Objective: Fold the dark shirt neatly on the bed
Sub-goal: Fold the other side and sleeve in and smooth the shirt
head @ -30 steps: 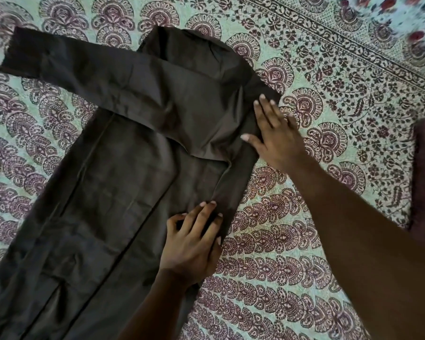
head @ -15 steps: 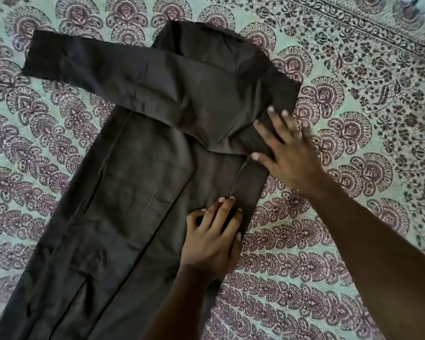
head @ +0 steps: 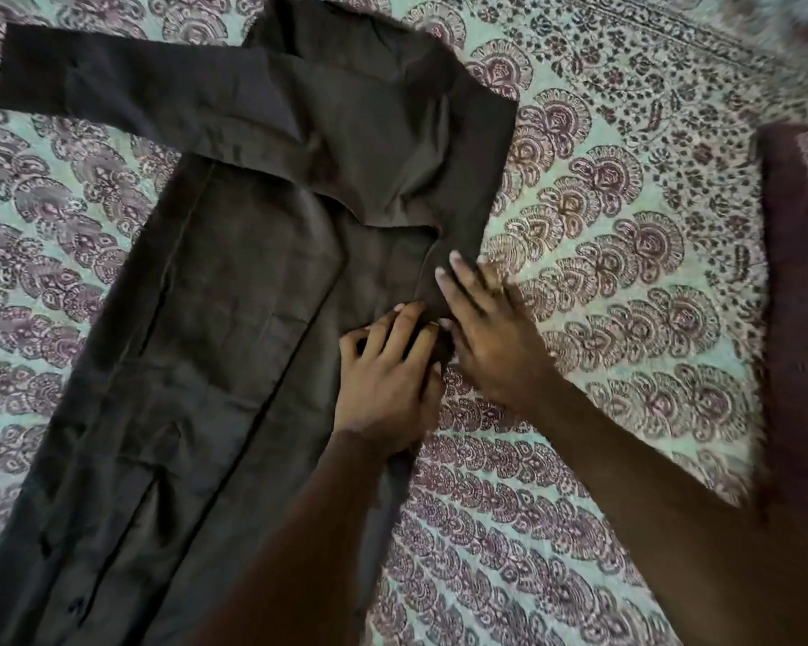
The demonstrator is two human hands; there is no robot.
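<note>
The dark brown shirt (head: pixel 215 319) lies flat on the bed, collar end at the top, one long sleeve stretched out to the upper left. Its right side is folded inward over the body. My left hand (head: pixel 388 380) rests on the folded right edge with fingers slightly bent, pressing the cloth. My right hand (head: pixel 490 338) lies beside it with straight fingers on the same folded edge, half on the shirt and half on the bedsheet. The two hands touch each other.
The bed is covered with a green sheet (head: pixel 602 282) printed with maroon paisley. A dark maroon folded cloth or cushion (head: pixel 794 296) lies at the right edge. The shirt's lower hem runs out of view at the bottom left.
My right hand has slid down the folded right edge from the shoulder area until it meets my left hand. The left hand has stayed on the fold.
</note>
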